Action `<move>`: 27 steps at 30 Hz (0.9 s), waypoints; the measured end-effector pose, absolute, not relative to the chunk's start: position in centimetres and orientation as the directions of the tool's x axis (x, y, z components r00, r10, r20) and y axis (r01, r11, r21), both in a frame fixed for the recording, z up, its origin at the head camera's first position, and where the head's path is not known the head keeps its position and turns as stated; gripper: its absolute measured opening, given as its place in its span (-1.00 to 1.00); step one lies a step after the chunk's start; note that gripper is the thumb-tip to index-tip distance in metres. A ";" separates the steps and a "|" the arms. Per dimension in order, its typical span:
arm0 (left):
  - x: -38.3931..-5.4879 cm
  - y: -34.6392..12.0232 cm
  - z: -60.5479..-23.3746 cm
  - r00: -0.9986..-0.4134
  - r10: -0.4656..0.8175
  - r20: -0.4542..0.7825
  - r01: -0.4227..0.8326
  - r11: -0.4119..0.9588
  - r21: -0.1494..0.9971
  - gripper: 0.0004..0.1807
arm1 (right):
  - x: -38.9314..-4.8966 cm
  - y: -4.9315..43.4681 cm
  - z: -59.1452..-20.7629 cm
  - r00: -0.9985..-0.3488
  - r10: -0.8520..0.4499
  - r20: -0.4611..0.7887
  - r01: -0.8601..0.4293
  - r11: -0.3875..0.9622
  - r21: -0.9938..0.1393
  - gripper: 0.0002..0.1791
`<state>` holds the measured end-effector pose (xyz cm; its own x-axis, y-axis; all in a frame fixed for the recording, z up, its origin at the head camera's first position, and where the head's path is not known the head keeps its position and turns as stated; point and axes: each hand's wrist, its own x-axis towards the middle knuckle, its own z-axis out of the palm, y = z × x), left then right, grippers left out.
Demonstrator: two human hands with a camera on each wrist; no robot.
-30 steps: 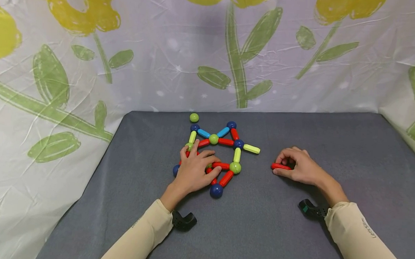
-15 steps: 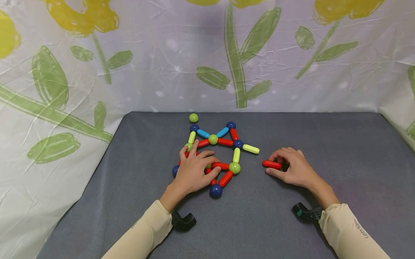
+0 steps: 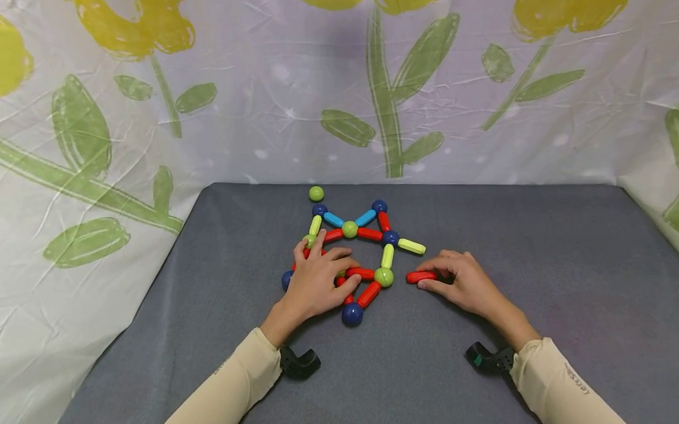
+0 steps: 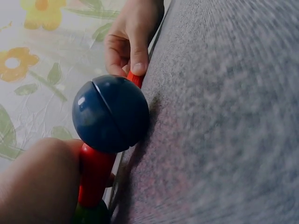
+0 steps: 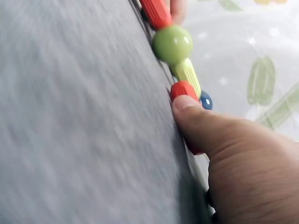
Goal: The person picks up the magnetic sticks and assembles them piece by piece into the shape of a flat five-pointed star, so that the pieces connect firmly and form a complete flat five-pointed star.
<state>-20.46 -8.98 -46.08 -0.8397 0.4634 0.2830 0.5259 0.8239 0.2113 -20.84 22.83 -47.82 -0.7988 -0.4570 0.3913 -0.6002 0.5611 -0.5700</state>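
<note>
My right hand (image 3: pixel 465 284) pinches a red magnetic rod (image 3: pixel 413 277) between thumb and fingers, low over the table. The rod's free end points left at a green ball (image 3: pixel 384 277), a small gap apart in the head view. My left hand (image 3: pixel 317 278) rests, fingers spread, on the left part of a flat figure of magnetic rods and balls, hiding some of it. A blue ball (image 3: pixel 352 314) forms the figure's near corner, joined to a red rod (image 3: pixel 368 295). In the right wrist view the thumb presses on the held red rod (image 5: pixel 183 87).
A loose green ball (image 3: pixel 316 194) lies at the far edge of the grey table (image 3: pixel 401 376). A yellow-green rod (image 3: pixel 412 246) sticks out right from a blue ball (image 3: pixel 391 237). Behind the table hangs a flower-printed cloth (image 3: pixel 265 97).
My right hand has moved left with the red rod, from well right of the figure to close beside its green ball. The left hand has stayed in place.
</note>
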 end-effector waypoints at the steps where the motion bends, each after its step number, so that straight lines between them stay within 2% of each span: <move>1: -20.4 -9.0 -46.1 -0.836 0.469 0.286 0.532 0.820 0.212 -0.65 | -20.8 22.6 -47.8 -0.798 -0.457 0.393 -0.601 0.560 -0.570 -0.74; 9: -20.4 -8.7 -46.2 -0.811 0.493 0.313 0.563 0.805 0.190 -0.67 | -20.1 21.1 -47.7 -0.781 -0.459 0.423 -0.624 0.564 -0.540 -0.71; 16: -20.4 -8.5 -46.3 -0.813 0.496 0.303 0.561 0.806 0.186 -0.67 | -19.8 20.9 -47.6 -0.784 -0.447 0.431 -0.621 0.559 -0.549 -0.70; 20: -20.4 -8.6 -46.3 -0.814 0.497 0.301 0.561 0.806 0.188 -0.66 | -20.0 21.1 -47.7 -0.785 -0.430 0.447 -0.619 0.499 -0.607 -0.70; 23: -20.3 -8.7 -46.1 -0.819 0.500 0.280 0.560 0.804 0.201 -0.65 | -20.2 21.2 -47.8 -0.811 -0.339 0.477 -0.585 0.453 -0.673 -0.76; 27: -20.3 -9.1 -45.5 -0.829 0.514 0.218 0.555 0.802 0.219 -0.62 | -20.5 21.5 -48.0 -0.861 -0.110 0.497 -0.483 0.486 -0.728 -0.86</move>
